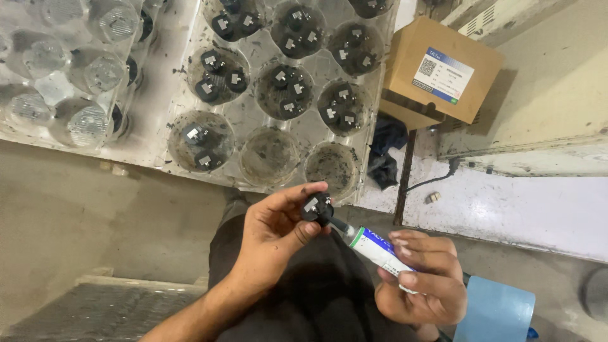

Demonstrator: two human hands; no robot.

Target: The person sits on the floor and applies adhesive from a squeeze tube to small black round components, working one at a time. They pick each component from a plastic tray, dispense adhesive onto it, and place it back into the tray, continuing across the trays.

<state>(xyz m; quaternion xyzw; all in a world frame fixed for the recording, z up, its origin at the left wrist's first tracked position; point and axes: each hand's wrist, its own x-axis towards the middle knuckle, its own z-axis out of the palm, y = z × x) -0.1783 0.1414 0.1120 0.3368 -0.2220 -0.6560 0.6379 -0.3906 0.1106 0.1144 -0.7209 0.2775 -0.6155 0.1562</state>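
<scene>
Blue roll: a pale blue roll of tape (pixel 495 313) sat lowest in view, nearest the camera, just beside the right wrist.
Right hand: the right hand (pixel 423 280) was curled shut around the rear half of a white tube (pixel 380 249), fingers on top and thumb beneath.
Left hand: the left hand (pixel 277 232) pinched a small black part (pixel 316 207) between thumb and fingertips, the other fingers loosely bent.
Tray: a clear blister tray (pixel 277 88) on the desk (pixel 506 202) held similar black parts in round pockets; the nearest two pockets looked empty.
Box: a brown cardboard box (pixel 438 68) stood just right of the tray.
Tube handling: judged light and soft-walled, so it would yield under a squeeze; best gripped mid-body, clear of the nozzle.
Tube axis: its long axis ran from lower right to upper left, dark nozzle touching the black part.
Part handling: judged light, rigid and small, easily dropped; best pinched by its edges, as it was.
Part position: held above the lap, just below the tray's near edge.
</scene>
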